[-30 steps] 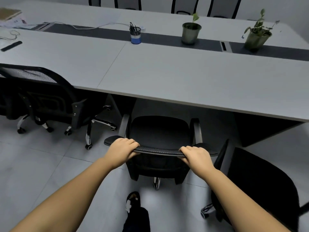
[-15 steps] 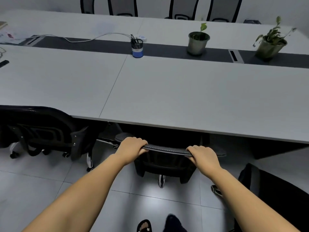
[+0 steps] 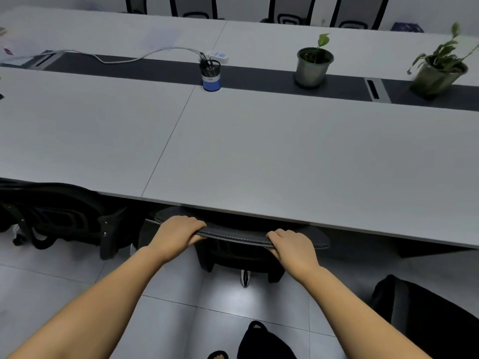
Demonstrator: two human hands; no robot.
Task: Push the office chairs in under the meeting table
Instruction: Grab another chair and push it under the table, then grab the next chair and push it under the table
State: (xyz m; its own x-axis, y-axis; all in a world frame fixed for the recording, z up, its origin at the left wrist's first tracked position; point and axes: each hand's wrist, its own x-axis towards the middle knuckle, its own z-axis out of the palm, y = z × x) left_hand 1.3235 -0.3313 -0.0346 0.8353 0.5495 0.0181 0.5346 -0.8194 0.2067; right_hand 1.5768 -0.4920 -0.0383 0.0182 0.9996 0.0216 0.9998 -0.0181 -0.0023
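- Both hands grip the top edge of a black office chair (image 3: 239, 235): left hand (image 3: 178, 233) and right hand (image 3: 291, 246) each curled closed over the backrest.
- The seat sits hidden beneath the meeting table (image 3: 285, 164), backrest near its edge.
- On casters, it should roll lightly; the mesh back likely flexes, so the stiff top rim is the best hold.

- Two bare forearms reach from the bottom corners of the frame toward its lower centre, converging slightly.
- The left hand (image 3: 178, 233) sits left of centre, palm down, fingers curled forward in a closed grip, knuckles up.
- The right hand (image 3: 293, 244) sits right of centre, slightly lower, fingers likewise curled shut, wrist straight.
- The hands are well apart.
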